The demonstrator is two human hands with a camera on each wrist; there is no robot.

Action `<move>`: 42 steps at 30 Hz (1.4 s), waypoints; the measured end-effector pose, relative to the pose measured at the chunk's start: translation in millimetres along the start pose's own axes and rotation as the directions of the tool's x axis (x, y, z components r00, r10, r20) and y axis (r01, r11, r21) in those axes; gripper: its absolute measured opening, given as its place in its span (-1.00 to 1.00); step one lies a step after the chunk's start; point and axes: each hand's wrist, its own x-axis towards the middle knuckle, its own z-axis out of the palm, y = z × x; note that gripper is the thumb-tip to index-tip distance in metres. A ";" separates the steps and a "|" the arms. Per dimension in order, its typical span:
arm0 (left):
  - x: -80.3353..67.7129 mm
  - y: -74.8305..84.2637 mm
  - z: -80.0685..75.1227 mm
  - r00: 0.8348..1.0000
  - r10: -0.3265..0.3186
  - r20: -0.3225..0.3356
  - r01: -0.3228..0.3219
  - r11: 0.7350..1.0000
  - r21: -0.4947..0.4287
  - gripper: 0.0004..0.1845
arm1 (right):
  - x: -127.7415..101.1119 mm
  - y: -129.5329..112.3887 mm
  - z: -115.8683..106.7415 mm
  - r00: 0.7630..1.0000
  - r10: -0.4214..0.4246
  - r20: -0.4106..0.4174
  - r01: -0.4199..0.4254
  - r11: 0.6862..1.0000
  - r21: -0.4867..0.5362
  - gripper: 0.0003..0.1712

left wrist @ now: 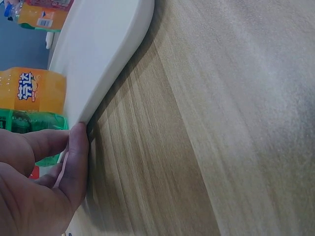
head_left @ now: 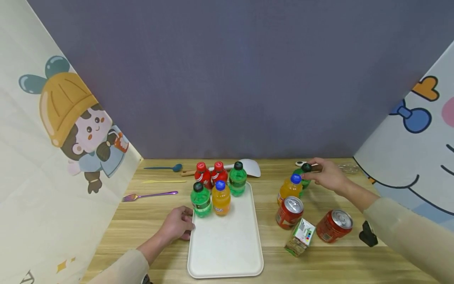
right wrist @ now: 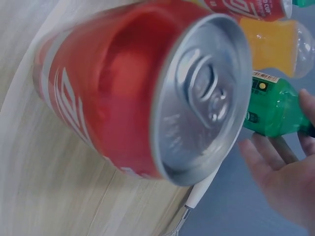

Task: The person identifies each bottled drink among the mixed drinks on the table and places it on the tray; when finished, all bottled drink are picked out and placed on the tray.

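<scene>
A white tray (head_left: 227, 244) lies in the middle of the wooden table and carries two red bottles, two green bottles (head_left: 201, 200) and an orange bottle (head_left: 221, 198) at its far end. My left hand (head_left: 181, 225) holds the tray's left rim. In the left wrist view its thumb (left wrist: 78, 157) lies against the rim (left wrist: 103, 73) and a finger reaches over it. Right of the tray, my right hand (head_left: 320, 173) grips a green bottle (head_left: 305, 175) by its black-capped top. The right wrist view shows fingers (right wrist: 275, 157) round that bottle (right wrist: 275, 110).
An orange bottle (head_left: 290, 189), two red cans (head_left: 290, 212) (head_left: 335, 225) and a small carton (head_left: 300, 236) sit right of the tray. A blue spoon (head_left: 164, 168), yellow knife (head_left: 163, 181), purple fork (head_left: 149, 195) and white spatula (head_left: 248, 165) lie at the back. Cartoon panels flank the table.
</scene>
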 end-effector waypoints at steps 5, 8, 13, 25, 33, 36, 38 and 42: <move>0.5 -1.0 0.3 1.000 -0.003 0.001 0.003 1.000 0.001 -0.49 | -2.2 -3.8 -4.1 1.000 -0.015 -0.016 0.016 0.997 0.070 -0.27; 1.5 -1.4 0.6 1.000 -0.006 0.002 0.006 1.000 0.002 -0.48 | -4.0 -6.0 -8.1 0.999 -0.031 -0.027 0.034 0.993 0.109 -0.31; 2.8 -1.0 1.3 1.000 -0.005 0.006 0.005 1.000 0.007 -0.48 | -7.6 -9.9 -16.1 0.997 -0.041 -0.061 0.048 0.991 0.126 -0.33; 1.1 0.2 0.8 1.000 -0.001 0.008 0.001 1.000 0.007 -0.49 | -20.9 -42.8 -41.4 0.988 -0.075 -0.132 0.090 0.990 0.113 -0.35; 2.7 -1.4 -0.3 1.000 -0.001 0.005 0.001 1.000 0.011 -0.48 | -29.4 -74.1 -62.6 0.970 -0.115 -0.213 0.144 0.981 0.130 -0.41; 2.4 -0.8 -0.4 1.000 -0.003 0.006 0.003 1.000 0.014 -0.49 | -30.1 -86.6 -67.9 0.964 -0.137 -0.229 0.168 0.978 0.123 -0.42; 2.1 -0.3 -0.3 1.000 -0.008 0.009 0.008 1.000 0.015 -0.48 | -30.0 -94.8 -70.1 0.961 -0.148 -0.232 0.178 0.977 0.116 -0.42; 1.0 1.4 -0.3 1.000 -0.011 0.005 0.011 1.000 0.015 -0.49 | -30.8 -113.6 -70.7 0.968 -0.142 -0.209 0.168 0.979 0.113 -0.39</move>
